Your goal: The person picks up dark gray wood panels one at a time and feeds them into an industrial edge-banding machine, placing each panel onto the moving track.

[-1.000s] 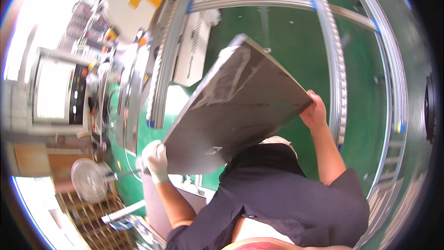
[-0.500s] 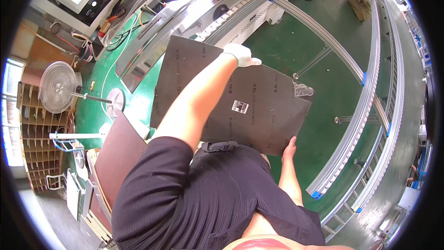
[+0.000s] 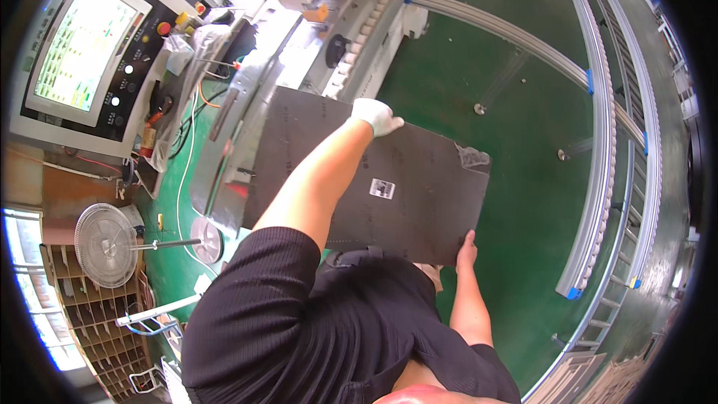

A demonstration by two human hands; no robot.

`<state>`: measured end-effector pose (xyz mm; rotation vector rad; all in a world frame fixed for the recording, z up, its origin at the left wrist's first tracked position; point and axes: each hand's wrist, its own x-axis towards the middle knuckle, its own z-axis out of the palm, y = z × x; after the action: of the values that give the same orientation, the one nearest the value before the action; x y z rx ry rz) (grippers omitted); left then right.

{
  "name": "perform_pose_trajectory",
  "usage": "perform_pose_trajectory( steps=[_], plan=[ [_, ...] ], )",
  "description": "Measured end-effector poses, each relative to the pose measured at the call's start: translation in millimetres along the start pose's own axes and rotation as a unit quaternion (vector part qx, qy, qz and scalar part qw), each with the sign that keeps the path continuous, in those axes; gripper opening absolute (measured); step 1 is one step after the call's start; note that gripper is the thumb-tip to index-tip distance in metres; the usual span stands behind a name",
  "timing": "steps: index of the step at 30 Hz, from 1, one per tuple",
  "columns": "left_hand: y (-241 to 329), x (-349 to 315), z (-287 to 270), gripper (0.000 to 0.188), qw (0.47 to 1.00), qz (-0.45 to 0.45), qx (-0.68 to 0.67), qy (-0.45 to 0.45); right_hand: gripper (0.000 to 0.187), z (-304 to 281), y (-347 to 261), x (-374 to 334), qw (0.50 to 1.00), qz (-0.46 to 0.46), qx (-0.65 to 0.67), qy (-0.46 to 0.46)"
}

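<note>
I carry a large dark grey-brown board (image 3: 426, 206) in front of my waist, tilted, with a small white label (image 3: 382, 188) on its face. Clear plastic film (image 3: 473, 157) hangs loose at its far right corner. My left hand (image 3: 376, 117), in a white glove, reaches across the board and is closed over its far edge. At the near right corner, my bare right hand (image 3: 467, 250) grips the side edge, its fingers partly hidden by the board. The board's left end overlaps the metal edge of a machine (image 3: 224, 142) in this view.
A control console (image 3: 82, 52) with a lit screen stands at the far left, beside a cluttered ledge. A roller strip (image 3: 370, 26) runs along the machine. Long metal rails (image 3: 594, 179) curve along the right. A standing fan (image 3: 106, 245) and wooden pigeonhole rack (image 3: 97, 322) are at left.
My view has turned and come closer to the console and machine, the board moving with me. Both hands keep their hold. The brown boards at lower left have left the view.
</note>
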<state>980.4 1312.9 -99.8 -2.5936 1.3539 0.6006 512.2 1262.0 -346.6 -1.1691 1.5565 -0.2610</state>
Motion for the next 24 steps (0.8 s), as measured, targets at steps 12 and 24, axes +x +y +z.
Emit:
perform_pose_trajectory(
  steps=[12, 24],
  plan=[
    [-155, -211, 54, 0.060, 0.907, -0.132, -0.060, 0.395, 0.071, -53, -122, -47, 0.997, -0.076, -0.005, 0.021],
    [-236, -207, 123, 0.043, 0.801, -0.314, -0.146, 0.488, 0.059, -20, -205, -135, 0.966, -0.173, 0.159, -0.111]
  ],
)
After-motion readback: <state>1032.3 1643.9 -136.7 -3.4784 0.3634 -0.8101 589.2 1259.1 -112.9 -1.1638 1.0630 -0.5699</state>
